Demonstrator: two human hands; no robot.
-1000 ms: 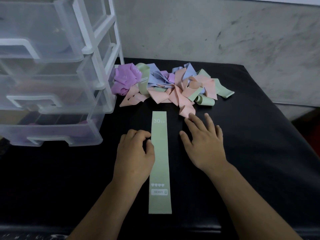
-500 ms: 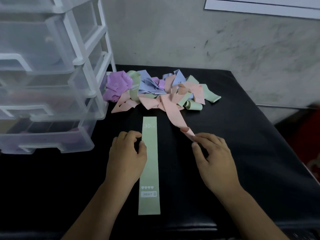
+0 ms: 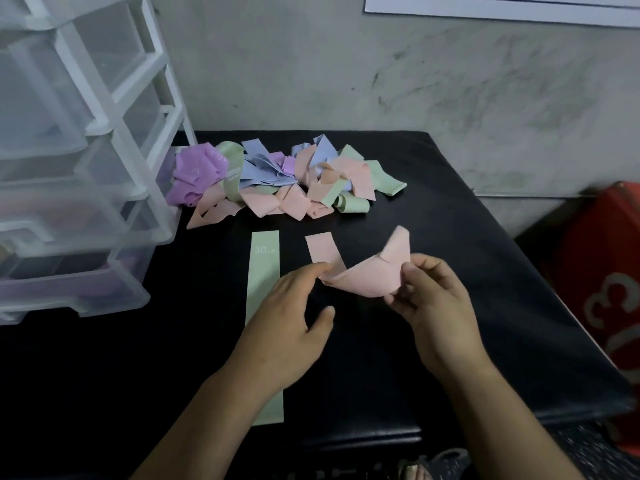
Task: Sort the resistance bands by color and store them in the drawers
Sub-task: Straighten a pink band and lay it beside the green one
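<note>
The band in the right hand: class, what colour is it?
The held band is pale peach-pink, seen best in the head view.

Dim, flat indoor light washes the grey wall [image 3: 450,81] and leaves the black table [image 3: 485,237] nearly without detail, with only faint shadows. A soft sheen lines the table's near edge. The clear plastic drawers [image 3: 69,168] bow at the wide-angle frame's left side, and the whole picture is slightly soft.

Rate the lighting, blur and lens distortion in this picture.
Head view: dim, even light, no strong glare on the black padded table; the clear plastic drawer unit leans and bows at the left edge, wide-lens distortion; the folded pink resistance band in the right hand is slightly soft, as is the left hand.
</note>
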